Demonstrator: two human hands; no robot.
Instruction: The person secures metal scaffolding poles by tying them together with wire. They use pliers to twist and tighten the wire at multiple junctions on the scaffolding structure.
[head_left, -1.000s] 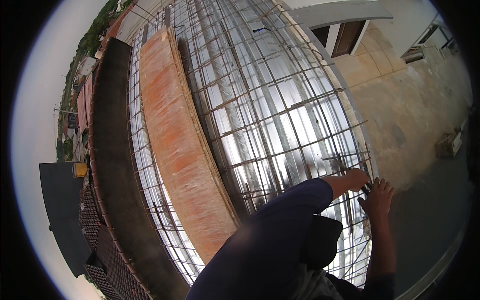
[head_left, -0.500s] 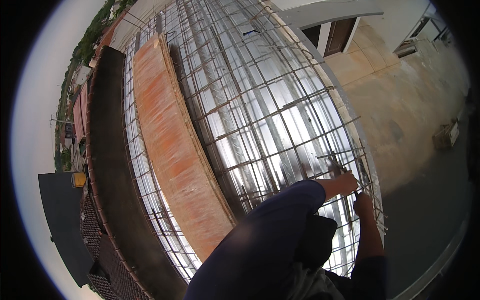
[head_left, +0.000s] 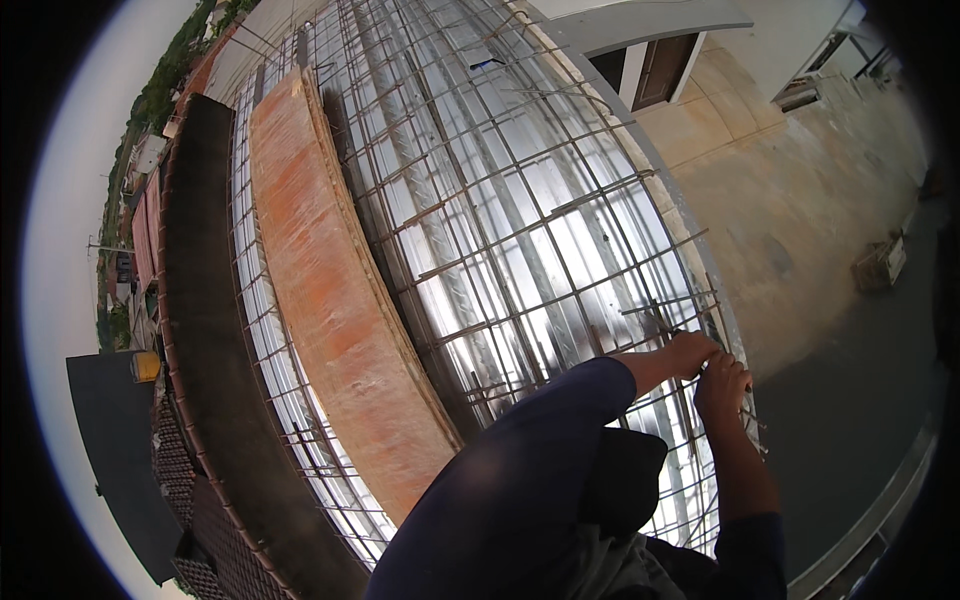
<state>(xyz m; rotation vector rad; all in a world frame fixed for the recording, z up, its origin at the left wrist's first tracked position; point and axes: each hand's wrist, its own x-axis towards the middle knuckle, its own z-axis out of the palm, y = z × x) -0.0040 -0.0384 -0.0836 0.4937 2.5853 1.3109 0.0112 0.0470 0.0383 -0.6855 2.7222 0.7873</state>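
Observation:
At the right edge of a rebar grid (head_left: 547, 222), my two hands are close together. My left hand (head_left: 692, 353) is closed, its arm reaching across from the left. Just right of it and slightly lower, my right hand (head_left: 722, 388) is closed too, its fingers curled at the bar ends. What either hand grips is too small and too covered by the fingers to name. Shiny corrugated metal sheets (head_left: 455, 285) lie beneath the bars.
A long, orange-stained plywood board (head_left: 330, 290) lies on the grid to the left. A small dark blue object (head_left: 487, 64) rests on the far bars. Past the right edge is a lower concrete floor (head_left: 745, 215) with a box-like block (head_left: 880, 264).
My right hand has moved up against my left hand, and its fingers now curl beside it. My left hand has stayed at about the same spot on the grid's edge.

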